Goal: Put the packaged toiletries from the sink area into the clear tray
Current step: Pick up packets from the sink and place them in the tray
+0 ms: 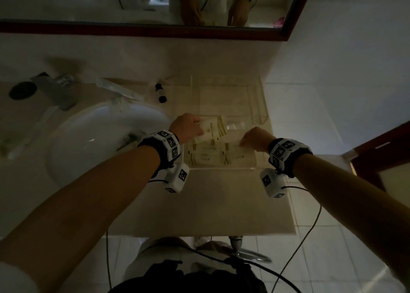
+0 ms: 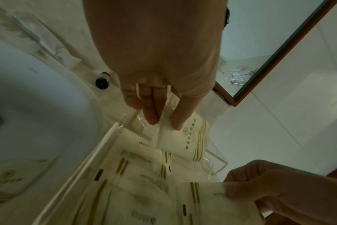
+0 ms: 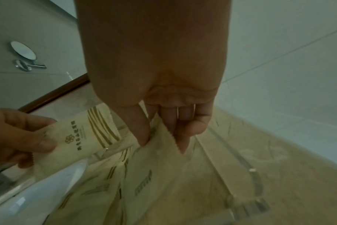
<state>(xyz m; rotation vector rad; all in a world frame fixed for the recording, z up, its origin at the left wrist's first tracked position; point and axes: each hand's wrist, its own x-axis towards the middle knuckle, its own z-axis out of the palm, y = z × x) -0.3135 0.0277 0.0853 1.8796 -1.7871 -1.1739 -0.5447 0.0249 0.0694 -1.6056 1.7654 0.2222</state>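
A clear tray (image 1: 261, 106) stands on the counter to the right of the sink, with several cream toiletry packets (image 1: 208, 157) lying in its near half. My left hand (image 1: 188, 126) pinches a cream packet with gold stripes (image 1: 214, 129) by its end, holding it over the tray's left side; the same packet (image 2: 185, 137) hangs below the fingers in the left wrist view. My right hand (image 1: 255, 139) pinches the serrated edge of another packet (image 3: 160, 153) at the tray's right side. The left-hand packet (image 3: 81, 138) shows at the left of the right wrist view.
The white basin (image 1: 99, 141) and a grey tap (image 1: 53, 90) are to the left. A small dark-capped bottle (image 1: 160, 92) and a long wrapped item (image 1: 115, 88) lie on the counter behind the basin. More packets (image 2: 11, 179) lie by the basin. A framed mirror (image 1: 142, 28) hangs above.
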